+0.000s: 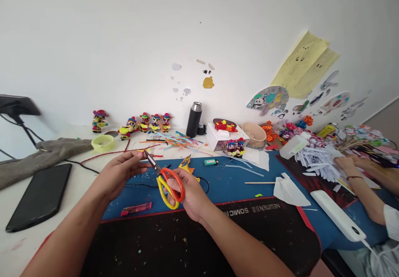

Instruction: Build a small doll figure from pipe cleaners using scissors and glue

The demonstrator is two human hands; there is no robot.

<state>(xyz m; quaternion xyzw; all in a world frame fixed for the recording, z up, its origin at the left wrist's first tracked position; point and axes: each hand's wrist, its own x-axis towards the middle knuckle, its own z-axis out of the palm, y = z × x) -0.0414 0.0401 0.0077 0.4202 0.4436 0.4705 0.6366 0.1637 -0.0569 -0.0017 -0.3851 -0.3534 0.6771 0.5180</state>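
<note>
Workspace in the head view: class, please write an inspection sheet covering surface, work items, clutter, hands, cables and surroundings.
Surface: white tabletop, blue mat and black desk mat lettered SOMIC.
Work items: scissors with red and yellow handles.
Clutter: coloured strips, yellow-green tape roll, uncapped black flask.
Hands: right hand holds the scissors; left hand has its fingertips at the scissor tips, anything pinched there unclear.
Cables: black cable at left; white cord at lower right.
Surroundings: white wall with stickers; another person's hand beside white paper strips.
</note>
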